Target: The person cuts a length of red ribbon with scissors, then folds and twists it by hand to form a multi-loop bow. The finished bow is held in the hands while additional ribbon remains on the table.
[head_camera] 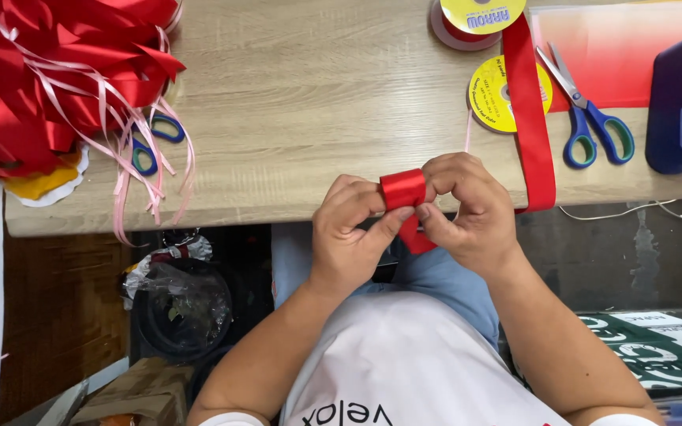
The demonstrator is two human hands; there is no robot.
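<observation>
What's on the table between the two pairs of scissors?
In the head view, mostly bare wooden table lies between the scissors under the pink strands and the scissors on the right. Near the right pair sit a yellow-labelled spool and the red ribbon.

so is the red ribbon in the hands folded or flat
Folded: the red ribbon bends into a loop pinched between the left hand and right hand.

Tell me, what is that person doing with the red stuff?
The person is folding a red ribbon into a loop, pinching it between the left hand and right hand at the edge of a wooden table. The ribbon runs up to a spool. Blue-handled scissors lie to the right, and finished red bows are piled on the left.
</observation>
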